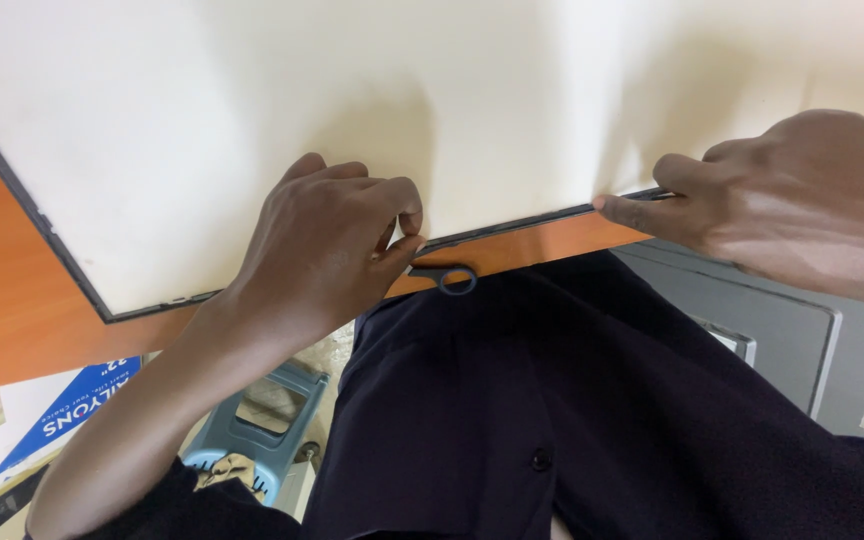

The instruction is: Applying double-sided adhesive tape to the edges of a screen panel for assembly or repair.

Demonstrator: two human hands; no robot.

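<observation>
- My left-hand fingers (404,228) are pinched narrow on the near edge of the white panel (252,110), thumb and forefinger closed on its thin dark frame (512,226). That edge runs along the near side of the orange bench (2,300).
- My right-hand fingers (642,208) are curled shut on the same near edge, further right, with the thumb tip pressing the frame strip where the panel juts past the bench corner.
- If I pull harder with one hand than the other, I judge the thin panel could twist between the two grips and crease or crack.
- The frame strip looks slim; prying it at the thumb tips could bend it or snap a clip, and my nails could slip off and scrape the white face.
- A small dark ring-handled tool (449,277) lies on the bench lip just beside my left hand (322,250), partly over the edge. A nudge from my knuckles would likely send it into my lap or onto the floor.
- The panel's right part overhangs the bench above a grey box (782,330). If my right hand (802,200) lets go, that end could sag or slide off.
- Below on the left stands a blue-grey stool (267,405), where anything dropped would land.
</observation>
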